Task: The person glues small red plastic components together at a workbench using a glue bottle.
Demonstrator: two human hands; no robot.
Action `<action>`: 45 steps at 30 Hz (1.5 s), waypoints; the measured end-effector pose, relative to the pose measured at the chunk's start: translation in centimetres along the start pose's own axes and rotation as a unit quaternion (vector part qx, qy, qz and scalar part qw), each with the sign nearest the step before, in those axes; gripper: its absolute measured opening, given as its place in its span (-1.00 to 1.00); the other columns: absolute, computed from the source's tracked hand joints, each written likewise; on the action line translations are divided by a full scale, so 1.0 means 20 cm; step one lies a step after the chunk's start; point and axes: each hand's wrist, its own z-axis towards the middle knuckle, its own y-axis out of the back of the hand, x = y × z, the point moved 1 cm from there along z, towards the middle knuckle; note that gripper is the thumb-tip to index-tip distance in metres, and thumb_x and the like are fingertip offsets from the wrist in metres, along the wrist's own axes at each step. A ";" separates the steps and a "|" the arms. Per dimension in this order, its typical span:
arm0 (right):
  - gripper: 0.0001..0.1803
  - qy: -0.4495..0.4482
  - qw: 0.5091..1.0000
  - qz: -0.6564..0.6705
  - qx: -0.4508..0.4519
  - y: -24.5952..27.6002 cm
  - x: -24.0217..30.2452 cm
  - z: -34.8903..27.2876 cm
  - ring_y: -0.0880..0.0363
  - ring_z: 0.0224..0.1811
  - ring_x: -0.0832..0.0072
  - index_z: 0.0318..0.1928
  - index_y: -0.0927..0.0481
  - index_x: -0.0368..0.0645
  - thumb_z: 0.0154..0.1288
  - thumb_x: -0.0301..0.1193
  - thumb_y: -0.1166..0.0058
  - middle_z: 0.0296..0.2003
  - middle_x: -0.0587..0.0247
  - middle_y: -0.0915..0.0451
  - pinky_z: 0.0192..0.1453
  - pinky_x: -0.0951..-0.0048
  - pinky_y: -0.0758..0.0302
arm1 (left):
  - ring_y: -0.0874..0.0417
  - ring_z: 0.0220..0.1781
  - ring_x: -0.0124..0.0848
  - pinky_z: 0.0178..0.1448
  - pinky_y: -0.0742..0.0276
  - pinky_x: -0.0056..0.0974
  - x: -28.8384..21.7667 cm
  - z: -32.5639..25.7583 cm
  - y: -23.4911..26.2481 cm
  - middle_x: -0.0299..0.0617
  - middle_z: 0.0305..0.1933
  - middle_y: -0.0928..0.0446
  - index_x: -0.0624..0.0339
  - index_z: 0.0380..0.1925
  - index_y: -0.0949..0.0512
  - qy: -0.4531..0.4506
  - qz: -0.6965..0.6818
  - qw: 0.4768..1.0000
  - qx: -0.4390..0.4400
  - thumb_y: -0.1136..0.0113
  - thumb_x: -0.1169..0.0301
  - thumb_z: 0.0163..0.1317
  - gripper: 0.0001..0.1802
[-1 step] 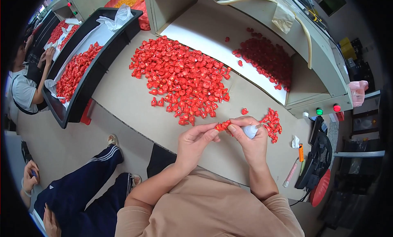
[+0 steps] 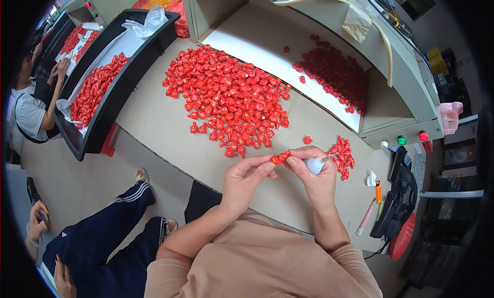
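Both hands (image 2: pixel 280 169) still pinch the red piece (image 2: pixel 280 157); nothing shifted.

bright, even light | soft shadows | sharp centre | fisheye-bent, dark rim

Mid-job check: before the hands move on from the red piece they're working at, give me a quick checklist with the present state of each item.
1. Small red plastic piece pinched between both hands: ok, left hand and right hand meet on it.
2. White rounded object secured in right palm: ok, tucked under the fingers.
3. Supply at hand: ok, large heap of red plastic pieces lies just beyond the hands.
4. Small cluster of red pieces beside the right hand: ok, apart from the heap.
5. How the piece and white object fit: cannot tell, too small.
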 end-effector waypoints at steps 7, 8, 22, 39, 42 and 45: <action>-0.88 0.029 0.998 -0.054 0.006 -0.01 0.00 -0.01 -0.59 -0.25 0.60 -0.25 -0.66 -0.29 0.17 -0.61 -0.25 -0.28 0.24 -0.64 -0.15 0.56 -0.49 | -0.64 -0.25 -0.45 -0.10 -0.57 -0.35 -0.01 0.00 0.01 -0.16 -0.19 -0.65 0.33 -0.07 -0.59 -0.014 0.039 0.999 -0.002 -0.17 0.50 0.30 -0.77; -0.88 0.035 0.998 -0.060 0.008 -0.01 -0.01 -0.01 -0.59 -0.25 0.61 -0.24 -0.66 -0.29 0.17 -0.60 -0.25 -0.28 0.25 -0.64 -0.15 0.57 -0.50 | -0.64 -0.25 -0.47 -0.11 -0.57 -0.37 -0.02 -0.01 0.01 -0.17 -0.19 -0.65 0.33 -0.07 -0.59 -0.025 0.061 0.998 0.001 -0.17 0.50 0.30 -0.78; -0.85 -0.042 0.999 0.024 -0.018 0.04 0.01 0.02 -0.64 -0.28 0.53 -0.19 -0.60 -0.33 0.22 -0.60 -0.19 -0.28 0.16 -0.66 -0.18 0.52 -0.58 | -0.60 -0.25 -0.54 -0.09 -0.59 -0.34 -0.05 0.07 0.06 -0.24 -0.24 -0.62 0.29 -0.11 -0.59 0.101 -0.026 0.994 0.043 -0.16 0.39 0.33 -0.78; -0.76 0.216 0.955 -0.124 0.162 0.11 0.02 0.05 -0.68 -0.20 0.36 -0.26 -0.65 -0.25 0.02 -0.73 -0.26 -0.26 0.13 -0.67 -0.15 0.43 -0.60 | -0.57 -0.34 -0.55 -0.10 -0.61 -0.27 -0.07 0.02 0.07 -0.30 -0.33 -0.57 0.16 -0.13 -0.55 0.296 -0.182 0.928 0.133 -0.10 0.25 0.38 -0.76; -0.74 0.196 0.962 -0.121 0.149 0.11 0.02 0.03 -0.65 -0.21 0.36 -0.29 -0.64 -0.28 -0.05 -0.78 -0.17 -0.26 0.06 -0.65 -0.10 0.43 -0.57 | -0.58 -0.33 -0.53 -0.10 -0.62 -0.27 -0.07 0.01 0.06 -0.26 -0.30 -0.59 0.19 -0.11 -0.55 0.284 -0.172 0.935 0.122 -0.10 0.27 0.38 -0.76; -0.75 0.219 0.954 -0.150 0.138 0.11 0.00 0.04 -0.68 -0.24 0.39 -0.26 -0.66 -0.24 0.00 -0.71 -0.29 -0.28 0.15 -0.67 -0.19 0.46 -0.60 | -0.59 -0.30 -0.52 -0.10 -0.63 -0.26 -0.07 0.01 0.05 -0.23 -0.28 -0.59 0.20 -0.10 -0.55 0.260 -0.160 0.945 0.116 -0.09 0.28 0.38 -0.76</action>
